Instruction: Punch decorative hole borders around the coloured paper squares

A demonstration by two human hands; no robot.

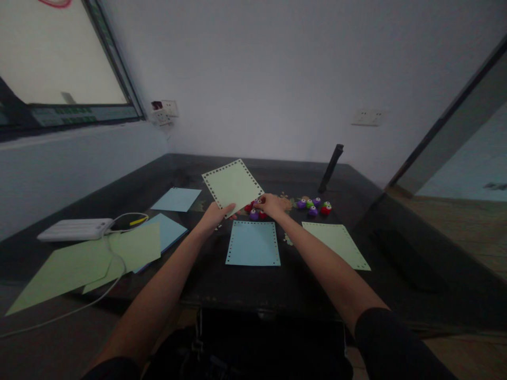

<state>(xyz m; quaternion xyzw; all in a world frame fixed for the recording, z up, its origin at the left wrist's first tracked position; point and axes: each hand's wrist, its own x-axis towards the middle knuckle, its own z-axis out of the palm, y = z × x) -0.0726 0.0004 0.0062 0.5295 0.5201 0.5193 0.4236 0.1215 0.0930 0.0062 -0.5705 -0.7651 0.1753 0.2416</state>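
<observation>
My left hand is closed on the near corner of a pale green paper sheet, thumb on top. The sheet is tilted above the table, with small shaped holes punched along its visible edges. My right hand has its fingers pinched together by the sheet's right corner, over a cluster of small red and purple craft punches with white tops. What lies between those fingertips is hidden. Below the hands lies a light blue sheet with holes along its edges. Another punched green sheet lies beyond my right forearm.
Several more punches sit to the right. Blue sheets and plain green sheets lie at left, beside a white box with a cable. A black post rises at the table's back right. A wall stands behind.
</observation>
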